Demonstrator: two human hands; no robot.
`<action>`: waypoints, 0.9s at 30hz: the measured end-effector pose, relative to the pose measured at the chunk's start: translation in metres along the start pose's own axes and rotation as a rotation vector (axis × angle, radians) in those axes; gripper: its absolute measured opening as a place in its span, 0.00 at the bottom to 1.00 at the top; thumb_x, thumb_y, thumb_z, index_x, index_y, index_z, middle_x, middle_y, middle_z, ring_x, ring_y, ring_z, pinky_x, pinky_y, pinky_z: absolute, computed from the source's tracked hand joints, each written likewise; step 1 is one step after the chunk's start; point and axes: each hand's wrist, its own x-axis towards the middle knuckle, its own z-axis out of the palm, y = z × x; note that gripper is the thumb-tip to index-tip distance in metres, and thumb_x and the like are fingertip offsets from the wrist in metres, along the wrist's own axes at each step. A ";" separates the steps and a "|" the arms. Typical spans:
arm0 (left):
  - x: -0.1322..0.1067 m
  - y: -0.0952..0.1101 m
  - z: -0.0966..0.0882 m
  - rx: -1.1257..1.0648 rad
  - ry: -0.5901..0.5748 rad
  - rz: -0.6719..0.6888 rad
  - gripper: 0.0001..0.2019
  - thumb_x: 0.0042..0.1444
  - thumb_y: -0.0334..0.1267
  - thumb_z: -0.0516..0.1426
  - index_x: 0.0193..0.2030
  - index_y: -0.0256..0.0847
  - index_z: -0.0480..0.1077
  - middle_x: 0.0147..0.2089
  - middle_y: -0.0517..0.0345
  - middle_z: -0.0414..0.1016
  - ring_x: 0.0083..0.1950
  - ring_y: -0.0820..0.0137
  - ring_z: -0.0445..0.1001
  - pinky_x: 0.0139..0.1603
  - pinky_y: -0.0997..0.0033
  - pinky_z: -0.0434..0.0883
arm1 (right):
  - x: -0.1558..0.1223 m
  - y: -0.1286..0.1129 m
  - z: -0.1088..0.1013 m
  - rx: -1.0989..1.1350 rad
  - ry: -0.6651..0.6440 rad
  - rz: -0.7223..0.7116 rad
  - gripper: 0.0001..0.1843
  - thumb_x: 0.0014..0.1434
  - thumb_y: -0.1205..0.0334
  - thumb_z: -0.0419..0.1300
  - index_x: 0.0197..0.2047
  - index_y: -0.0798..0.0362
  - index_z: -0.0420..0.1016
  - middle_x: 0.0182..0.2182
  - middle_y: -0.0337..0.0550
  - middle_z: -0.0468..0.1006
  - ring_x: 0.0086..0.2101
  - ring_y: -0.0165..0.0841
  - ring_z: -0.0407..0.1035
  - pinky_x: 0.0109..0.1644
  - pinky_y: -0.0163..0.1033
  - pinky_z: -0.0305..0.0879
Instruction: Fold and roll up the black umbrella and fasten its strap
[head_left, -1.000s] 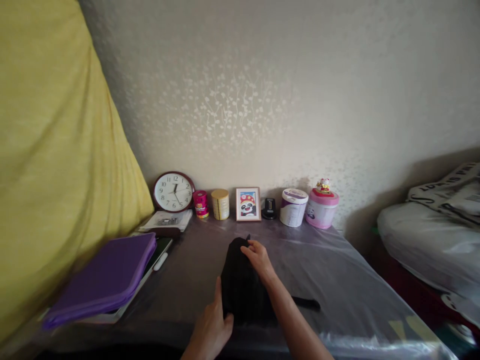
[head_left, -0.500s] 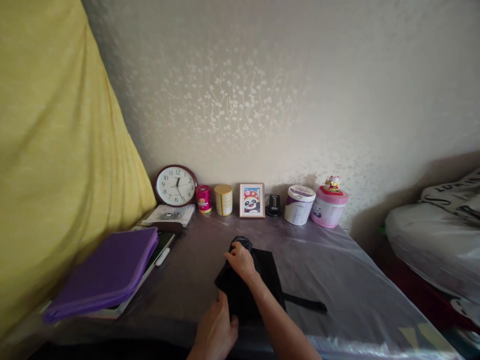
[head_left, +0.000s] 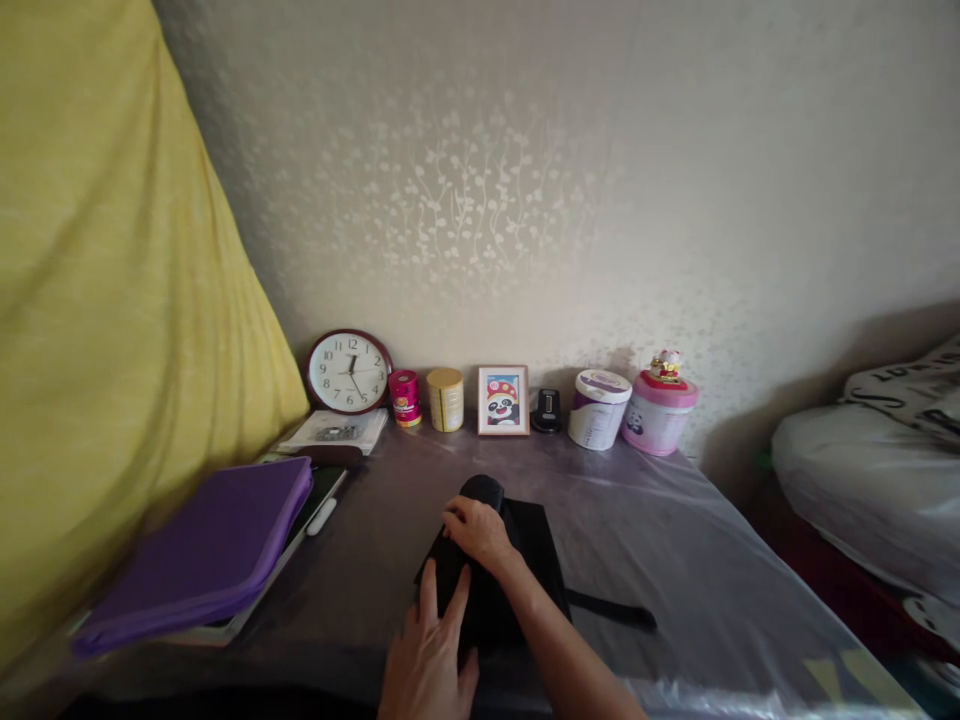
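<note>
A black fabric item with a rounded dark bulge at its far end, perhaps a bag or pouch, lies on the table (head_left: 660, 540); I cannot tell its exact kind. Call it the black fabric item (head_left: 536, 545). From its right side a black strap (head_left: 611, 608) stretches across the tabletop. My right hand (head_left: 476, 532) is over its far part, fingers curled down onto the cloth just below the bulge. Nearer to me, my left hand (head_left: 435, 645) rests on its left side with fingers spread and stretched out. Both forearms partly hide the item.
At the left lie a purple folder (head_left: 202, 550), a white pen-like object (head_left: 322, 517) and papers (head_left: 337, 430). Along the wall stand a clock (head_left: 349, 371), pink tin (head_left: 405, 398), yellow tin (head_left: 445, 400), framed panda picture (head_left: 503, 400), black device (head_left: 549, 410), white tub (head_left: 599, 410) and pink tub (head_left: 660, 415).
My left hand has gone from gripping the item's left edge to lying on it with fingers spread. My right hand has shifted slightly toward me and left. The cloth's left corner has moved outward.
</note>
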 end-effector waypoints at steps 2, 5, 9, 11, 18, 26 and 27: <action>0.001 0.002 0.005 -0.003 -0.008 0.031 0.39 0.47 0.28 0.50 0.66 0.50 0.41 0.70 0.50 0.27 0.58 0.55 0.64 0.50 0.59 0.66 | -0.003 0.003 0.002 -0.016 0.008 -0.060 0.12 0.56 0.64 0.52 0.39 0.47 0.76 0.32 0.36 0.80 0.36 0.30 0.73 0.38 0.31 0.61; 0.003 0.000 0.015 -0.017 0.035 0.065 0.40 0.47 0.23 0.45 0.66 0.48 0.36 0.70 0.53 0.24 0.53 0.61 0.67 0.48 0.63 0.67 | -0.011 0.009 0.002 0.009 -0.014 -0.171 0.14 0.57 0.66 0.51 0.41 0.46 0.75 0.36 0.35 0.80 0.38 0.30 0.72 0.42 0.31 0.61; 0.005 -0.001 0.023 0.025 0.033 0.070 0.38 0.47 0.20 0.39 0.67 0.39 0.34 0.70 0.52 0.33 0.52 0.63 0.67 0.49 0.66 0.66 | -0.029 0.014 -0.003 0.085 0.012 -0.368 0.14 0.61 0.65 0.49 0.43 0.47 0.75 0.37 0.36 0.79 0.40 0.29 0.70 0.45 0.31 0.61; 0.006 0.000 0.023 0.058 -0.005 0.047 0.37 0.47 0.19 0.39 0.67 0.36 0.36 0.70 0.49 0.38 0.53 0.62 0.67 0.50 0.66 0.66 | -0.036 0.017 -0.006 0.077 0.029 -0.477 0.13 0.61 0.62 0.50 0.43 0.49 0.75 0.39 0.38 0.79 0.43 0.30 0.68 0.49 0.33 0.60; 0.007 0.001 0.020 0.005 -0.068 0.012 0.38 0.48 0.19 0.38 0.66 0.39 0.29 0.70 0.50 0.27 0.47 0.66 0.72 0.43 0.69 0.68 | -0.010 0.039 -0.001 -0.075 0.010 -0.564 0.14 0.63 0.62 0.49 0.40 0.49 0.76 0.39 0.39 0.79 0.51 0.32 0.63 0.60 0.43 0.45; 0.009 0.009 0.013 -0.051 -0.147 -0.064 0.39 0.48 0.19 0.40 0.66 0.40 0.29 0.70 0.46 0.25 0.45 0.69 0.74 0.42 0.71 0.68 | 0.044 0.064 0.003 -0.213 0.155 -0.333 0.14 0.63 0.63 0.49 0.40 0.47 0.76 0.46 0.39 0.76 0.53 0.33 0.61 0.58 0.42 0.49; 0.008 0.010 0.013 -0.045 -0.137 -0.065 0.39 0.48 0.19 0.40 0.66 0.40 0.30 0.70 0.46 0.26 0.45 0.69 0.74 0.42 0.72 0.68 | 0.046 0.066 0.002 -0.209 0.199 -0.264 0.13 0.62 0.62 0.49 0.41 0.47 0.75 0.46 0.39 0.76 0.52 0.33 0.62 0.57 0.41 0.52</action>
